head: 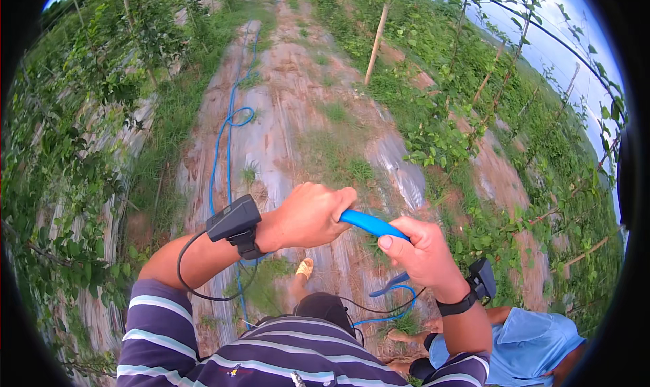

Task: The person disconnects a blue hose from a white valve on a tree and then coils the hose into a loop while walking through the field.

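Observation:
Both fists grip a bright blue hose, with a short curved length of it between them at chest height. My left hand closes around one end of this stretch, back of the hand up. Around the other end is my right hand, its thumb lying along the hose. A blue strip of hose hangs below my right hand, and a loop of blue hose lies on the ground under it. Each wrist wears a strapped black device; a black cable runs from the left wrist device.
More blue hose runs along the path of plastic sheeting and soil, with a loop in it. Leafy plants on wooden stakes line both sides. Overhead wire crosses the upper right. A person in a blue shirt is low at my right.

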Demonstrator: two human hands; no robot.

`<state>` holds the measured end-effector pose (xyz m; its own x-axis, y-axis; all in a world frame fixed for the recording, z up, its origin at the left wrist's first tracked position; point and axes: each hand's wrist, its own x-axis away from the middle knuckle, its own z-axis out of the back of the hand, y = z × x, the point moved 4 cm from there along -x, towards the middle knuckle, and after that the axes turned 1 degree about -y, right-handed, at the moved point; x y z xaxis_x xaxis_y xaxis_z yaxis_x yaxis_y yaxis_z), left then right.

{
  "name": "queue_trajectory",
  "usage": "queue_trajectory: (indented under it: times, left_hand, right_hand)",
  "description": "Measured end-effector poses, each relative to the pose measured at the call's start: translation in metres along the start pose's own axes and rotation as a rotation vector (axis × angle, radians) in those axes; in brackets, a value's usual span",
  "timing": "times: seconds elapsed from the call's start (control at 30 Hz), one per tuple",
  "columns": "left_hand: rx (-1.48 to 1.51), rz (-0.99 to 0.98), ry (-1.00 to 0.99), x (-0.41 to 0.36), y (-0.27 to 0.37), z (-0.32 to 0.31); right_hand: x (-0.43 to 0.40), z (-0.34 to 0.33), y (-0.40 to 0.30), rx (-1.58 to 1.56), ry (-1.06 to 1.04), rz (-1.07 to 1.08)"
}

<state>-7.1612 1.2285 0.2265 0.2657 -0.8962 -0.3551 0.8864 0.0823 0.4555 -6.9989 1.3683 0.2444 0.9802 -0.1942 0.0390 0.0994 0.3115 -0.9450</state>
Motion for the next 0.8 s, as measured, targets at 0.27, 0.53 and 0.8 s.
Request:
queue_trajectory:
  times: [0.27,0.53,0.8]
  left_hand:
    - [-0.152,0.434,0.248,0.025,-0.295,0.041]
    - [-0.149,0.419,0.483,-0.118,-0.383,0.163]
    - [-0.298,-0.096,0.029,-0.293,-0.292,0.123]
  right_hand:
    - [-0.053,0.167,0.100,0.052,0.377,-0.157]
    - [-0.164,0.253,0.182,0.198,0.453,-0.289]
    - [-0.454,0.110,0.009,0.019,0.041,0.242]
